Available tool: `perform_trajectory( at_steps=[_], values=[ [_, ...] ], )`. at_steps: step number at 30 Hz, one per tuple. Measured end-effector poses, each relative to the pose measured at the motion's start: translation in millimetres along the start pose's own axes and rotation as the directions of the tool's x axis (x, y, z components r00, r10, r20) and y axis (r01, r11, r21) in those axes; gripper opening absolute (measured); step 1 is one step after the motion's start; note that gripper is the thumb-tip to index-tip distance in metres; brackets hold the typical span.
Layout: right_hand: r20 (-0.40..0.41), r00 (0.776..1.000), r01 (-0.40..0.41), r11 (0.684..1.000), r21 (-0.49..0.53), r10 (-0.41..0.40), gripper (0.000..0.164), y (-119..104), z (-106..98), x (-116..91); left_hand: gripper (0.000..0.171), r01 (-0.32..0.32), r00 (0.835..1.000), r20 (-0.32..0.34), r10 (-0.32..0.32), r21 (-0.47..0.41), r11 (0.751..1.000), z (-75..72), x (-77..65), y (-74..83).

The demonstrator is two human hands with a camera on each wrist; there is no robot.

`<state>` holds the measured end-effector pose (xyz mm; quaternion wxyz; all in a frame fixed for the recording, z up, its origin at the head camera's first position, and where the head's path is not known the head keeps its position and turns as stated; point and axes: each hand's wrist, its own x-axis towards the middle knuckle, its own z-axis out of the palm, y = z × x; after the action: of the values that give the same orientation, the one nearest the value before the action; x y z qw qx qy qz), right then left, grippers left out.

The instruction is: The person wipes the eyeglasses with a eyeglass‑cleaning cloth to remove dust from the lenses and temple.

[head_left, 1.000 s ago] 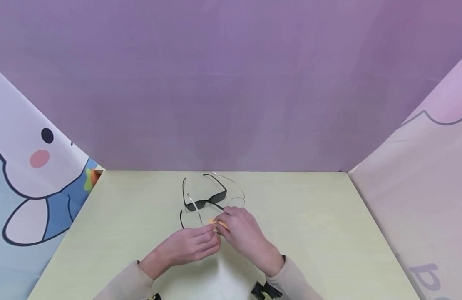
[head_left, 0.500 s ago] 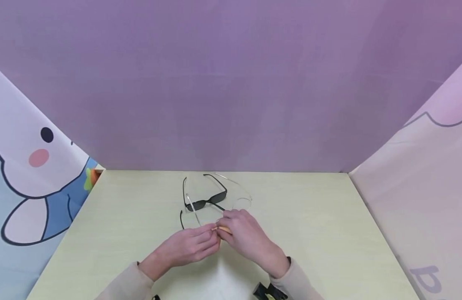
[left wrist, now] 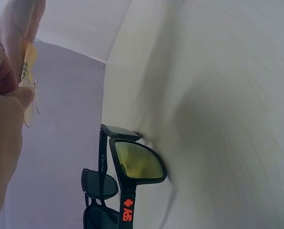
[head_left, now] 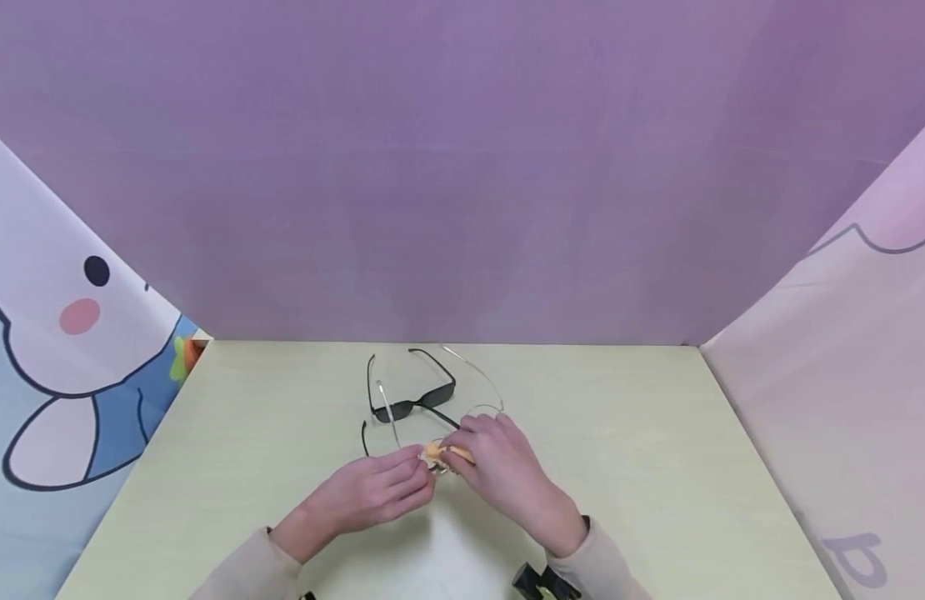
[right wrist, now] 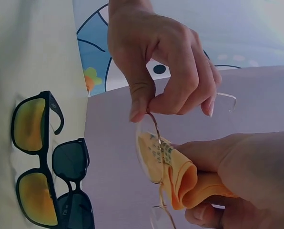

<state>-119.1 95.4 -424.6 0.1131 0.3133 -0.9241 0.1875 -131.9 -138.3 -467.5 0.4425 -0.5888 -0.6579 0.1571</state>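
My left hand pinches the rim of a pair of thin gold wire-framed glasses between thumb and forefinger, held up above the table. My right hand grips a folded orange cleaning cloth with dark print on it. In the right wrist view the cloth lies against one clear lens, and its print shows through the glass. One temple of the wire glasses points away past the left fingers; the other curves out beyond the right hand. The right fingertips are partly hidden by the cloth.
Dark-lensed sunglasses rest on the pale table beyond the hands. Black sunglasses with yellow mirrored lenses stand nearer, mostly hidden by the hands in the head view. A purple backdrop rises at the far table edge.
The right hand and cloth have shifted slightly right, with more orange cloth now showing between the hands. The wire glasses have turned a little; the left hand keeps its pinch. Both sunglasses stay put.
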Motion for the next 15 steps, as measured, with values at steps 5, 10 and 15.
perform_trajectory(
  at_steps=[5,10,15],
  values=[
    [-0.049,0.999,-0.017,1.000,-0.006,0.017,0.011,0.1,3.4,-2.7,0.033,0.020,1.000,-0.014,-0.020,-0.004,1.000,-0.9,-0.4,-0.5],
    [-0.147,0.989,0.015,1.000,0.019,-0.012,0.012,4.0,6.5,-5.5,0.035,0.028,1.000,-0.014,-0.028,-0.002,1.000,-2.6,-1.9,-1.6],
    [-0.264,0.964,0.073,0.987,0.143,-0.033,0.014,13.9,8.5,-5.9,0.034,0.043,0.999,-0.002,-0.043,0.000,0.999,-4.6,-3.7,-4.2]
  ],
)
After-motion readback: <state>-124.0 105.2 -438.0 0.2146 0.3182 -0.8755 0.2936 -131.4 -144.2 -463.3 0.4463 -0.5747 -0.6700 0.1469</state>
